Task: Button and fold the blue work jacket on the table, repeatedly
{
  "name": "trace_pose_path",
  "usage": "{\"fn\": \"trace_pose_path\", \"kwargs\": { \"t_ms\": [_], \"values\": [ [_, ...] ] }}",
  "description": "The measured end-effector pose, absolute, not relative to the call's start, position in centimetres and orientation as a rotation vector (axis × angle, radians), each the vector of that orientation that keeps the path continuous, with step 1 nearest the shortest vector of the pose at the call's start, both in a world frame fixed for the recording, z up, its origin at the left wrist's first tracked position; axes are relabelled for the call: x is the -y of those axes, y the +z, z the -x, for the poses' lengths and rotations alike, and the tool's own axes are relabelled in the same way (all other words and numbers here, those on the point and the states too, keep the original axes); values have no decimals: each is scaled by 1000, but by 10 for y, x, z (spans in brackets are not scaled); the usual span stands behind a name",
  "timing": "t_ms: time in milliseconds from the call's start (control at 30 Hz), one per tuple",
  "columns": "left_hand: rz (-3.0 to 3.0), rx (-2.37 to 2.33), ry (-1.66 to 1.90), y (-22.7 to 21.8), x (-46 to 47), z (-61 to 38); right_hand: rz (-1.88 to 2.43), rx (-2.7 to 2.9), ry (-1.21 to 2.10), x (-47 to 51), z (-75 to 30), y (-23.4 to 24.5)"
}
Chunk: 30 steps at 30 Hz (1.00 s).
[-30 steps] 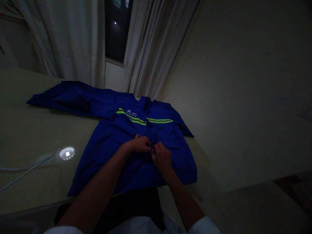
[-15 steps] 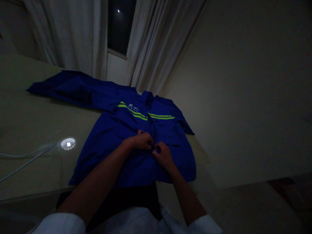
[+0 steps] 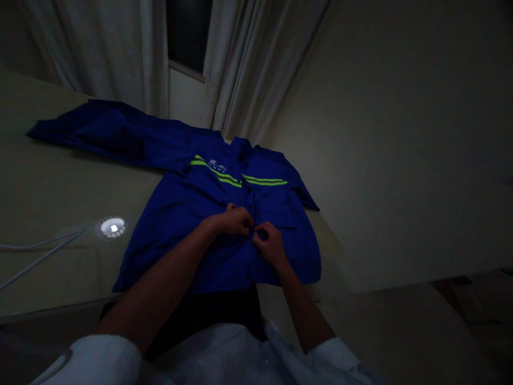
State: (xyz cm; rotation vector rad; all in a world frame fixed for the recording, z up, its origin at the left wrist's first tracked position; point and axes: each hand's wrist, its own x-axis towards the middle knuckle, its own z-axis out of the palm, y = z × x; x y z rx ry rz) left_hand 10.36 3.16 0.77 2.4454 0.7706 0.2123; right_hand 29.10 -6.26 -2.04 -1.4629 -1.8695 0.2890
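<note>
A blue work jacket (image 3: 176, 214) lies front side up, with yellow-green striped bands across its chest and a pale logo. One sleeve stretches out to the left; the other slopes down at the right. My left hand (image 3: 236, 220) is closed on the front edge of the jacket, around mid-front. Just right of it, my right hand (image 3: 269, 241) pinches the opposite front edge. The fingertips of both hands almost meet at the front opening. Whatever small part lies between the fingertips is hidden and too dark to make out.
The jacket rests on a pale table (image 3: 52, 198). At left, a bright round light spot (image 3: 113, 227) shows on the tabletop near white cables (image 3: 40, 256). Curtains (image 3: 248, 64) and a dark window (image 3: 188, 32) stand behind; a plain wall (image 3: 393, 133) rises at right.
The view has tilted slightly, so the jacket and table appear higher in the picture. Both hands keep their grip at the front opening, with hardly any movement against the cloth.
</note>
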Motion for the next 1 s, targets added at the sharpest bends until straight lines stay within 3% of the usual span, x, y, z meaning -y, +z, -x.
{"fn": "trace_pose_path", "kwargs": {
  "t_ms": [367,600,1000],
  "values": [
    [-2426,-761,183,3,-36,-104,1565,1764,265,68,-289,-17],
    [-2433,-755,179,0,-34,-105,1548,1733,421,66,-291,-19],
    [-2378,-743,121,6,-40,-99,1614,1502,116,69,-296,-15]
  ]
}}
